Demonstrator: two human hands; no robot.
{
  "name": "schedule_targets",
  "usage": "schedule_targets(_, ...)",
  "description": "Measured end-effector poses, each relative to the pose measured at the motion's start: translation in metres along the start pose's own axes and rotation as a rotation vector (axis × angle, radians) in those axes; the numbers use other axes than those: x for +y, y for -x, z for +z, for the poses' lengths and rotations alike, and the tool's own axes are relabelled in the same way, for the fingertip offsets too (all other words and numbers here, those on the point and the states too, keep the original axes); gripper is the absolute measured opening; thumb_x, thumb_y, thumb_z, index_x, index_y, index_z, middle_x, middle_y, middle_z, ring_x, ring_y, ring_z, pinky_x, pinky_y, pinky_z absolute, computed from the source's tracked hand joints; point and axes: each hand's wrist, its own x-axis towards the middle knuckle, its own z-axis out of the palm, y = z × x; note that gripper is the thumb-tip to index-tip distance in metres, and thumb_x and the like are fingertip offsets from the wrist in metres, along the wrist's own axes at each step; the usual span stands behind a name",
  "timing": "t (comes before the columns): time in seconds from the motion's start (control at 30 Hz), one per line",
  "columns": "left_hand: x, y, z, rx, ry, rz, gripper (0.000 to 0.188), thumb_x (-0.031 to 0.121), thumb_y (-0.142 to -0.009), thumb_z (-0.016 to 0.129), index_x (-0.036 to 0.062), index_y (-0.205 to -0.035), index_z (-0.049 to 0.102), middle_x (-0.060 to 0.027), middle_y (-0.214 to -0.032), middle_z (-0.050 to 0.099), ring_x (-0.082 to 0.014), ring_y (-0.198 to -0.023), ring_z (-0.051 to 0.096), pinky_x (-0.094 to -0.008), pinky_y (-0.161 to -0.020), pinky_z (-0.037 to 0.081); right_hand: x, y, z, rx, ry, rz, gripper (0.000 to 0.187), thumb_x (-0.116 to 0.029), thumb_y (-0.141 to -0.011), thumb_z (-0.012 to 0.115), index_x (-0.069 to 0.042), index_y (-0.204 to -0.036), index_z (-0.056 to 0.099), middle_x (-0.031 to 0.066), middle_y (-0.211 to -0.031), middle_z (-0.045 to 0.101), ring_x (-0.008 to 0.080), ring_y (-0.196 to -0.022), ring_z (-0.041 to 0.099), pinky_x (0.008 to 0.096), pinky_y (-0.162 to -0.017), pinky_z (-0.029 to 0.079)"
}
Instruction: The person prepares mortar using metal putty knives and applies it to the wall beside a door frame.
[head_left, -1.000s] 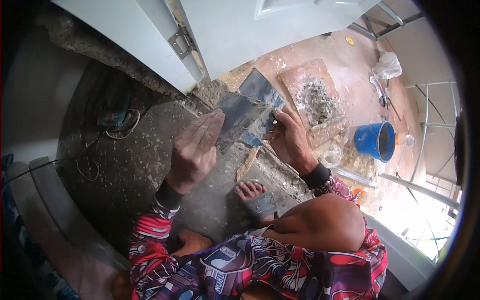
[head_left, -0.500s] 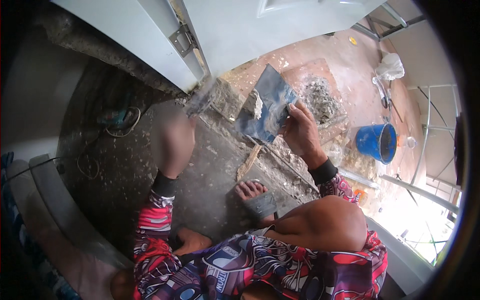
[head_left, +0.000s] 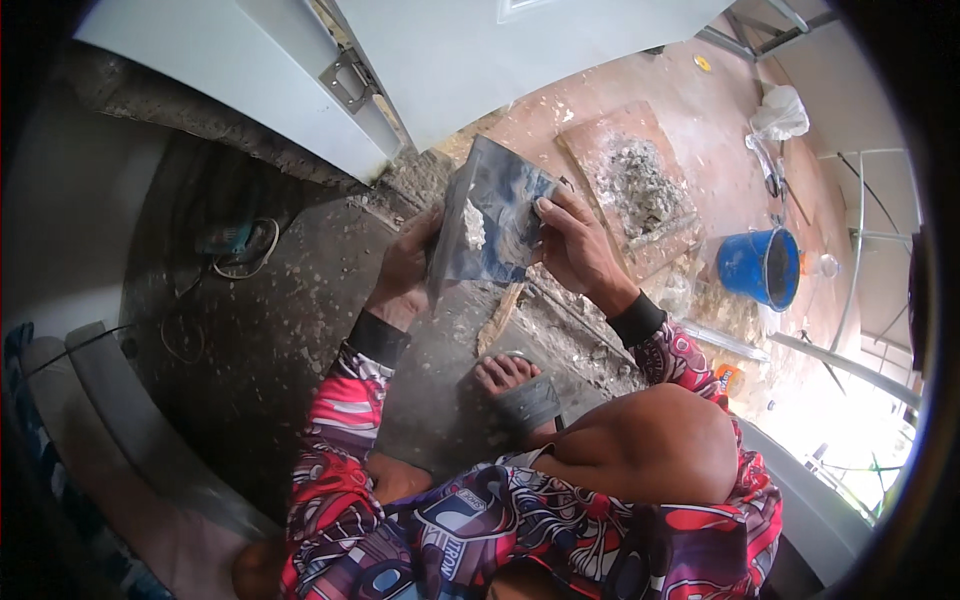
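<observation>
Both hands are holding the work up in front of the person, above the broken strip of floor near the door. The right hand is pinching the right edge of a dark blue-grey plate, its thumb lying on the upper face, while the left hand is closing round a thin grey flat piece at the plate's left side; whether that piece is separate or part of the plate is hard to tell at this angle. As for progress, grey smears are already covering part of the plate, but one pale lump of mortar is sitting unspread on it, a large heap is lying unused on the board, and the floor strip is showing rough and unfilled. Among the containers, the blue bucket is standing beyond the right forearm, its dark interior not revealing any contents, and a small clear jar is resting beside it. A white plastic bag is lying farther off, its contents hidden.
</observation>
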Motion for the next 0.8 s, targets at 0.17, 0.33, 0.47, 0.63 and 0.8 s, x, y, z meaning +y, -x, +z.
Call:
schedule_targets(0.17,-0.011,-0.022,-0.023,0.129,-0.093,0.109,0.025,0.029,-0.100,0.056,0.0068,-0.108,0.064,-0.0041,-0.097,0.068,-0.0147,-0.083,0.067,-0.0316,-0.071,0.055,-0.005,0.017,0.010,0.082,0.086,-0.037,0.031,-0.013,-0.100,0.053,-0.001,-0.128,0.050,0.0061,-0.101,0.066,0.0133,-0.076,0.068,0.0293,-0.060,0.060)
schedule_targets(0.33,-0.011,-0.026,-0.050,0.564,-0.505,0.391,0.031,0.021,-0.100,0.055,-0.0047,-0.116,0.062,-0.0097,-0.105,0.068,-0.0174,-0.096,0.066,-0.0298,-0.086,0.052,-0.022,0.034,0.003,0.038,0.066,-0.060,0.035,-0.012,-0.101,0.050,-0.001,-0.133,0.049,0.0073,-0.104,0.067,0.0152,-0.080,0.069,0.0316,-0.068,0.061)
schedule_targets(0.47,-0.004,0.010,-0.044,0.467,-0.775,0.609,0.029,0.014,-0.096,0.063,-0.0065,-0.116,0.060,-0.0065,-0.103,0.068,-0.0131,-0.092,0.061,-0.0276,-0.084,0.049,-0.033,0.026,-0.010,0.270,0.134,-0.122,0.018,-0.012,-0.101,0.048,-0.005,-0.116,0.054,0.0050,-0.098,0.066,0.0141,-0.067,0.066,0.0311,-0.057,0.059)
schedule_targets(0.63,-0.009,0.045,-0.014,0.507,-0.966,0.624,0.020,0.007,-0.090,0.064,-0.0047,-0.106,0.061,-0.0036,-0.094,0.066,-0.0089,-0.080,0.057,-0.0258,-0.070,0.049,-0.038,0.012,-0.028,0.275,0.270,-0.263,0.013,-0.017,-0.101,0.052,-0.004,-0.105,0.054,0.0074,-0.095,0.064,0.0160,-0.076,0.069,0.0313,-0.063,0.060)
schedule_targets(0.8,-0.041,0.062,0.021,0.440,-0.948,0.436,0.019,0.006,-0.093,0.060,-0.0005,-0.111,0.061,0.0021,-0.092,0.061,-0.0049,-0.080,0.050,-0.0215,-0.073,0.044,-0.027,0.005,-0.008,0.232,0.336,-0.308,0.021,-0.018,-0.102,0.051,-0.001,-0.114,0.054,0.0086,-0.099,0.065,0.0169,-0.079,0.069,0.0300,-0.066,0.060)
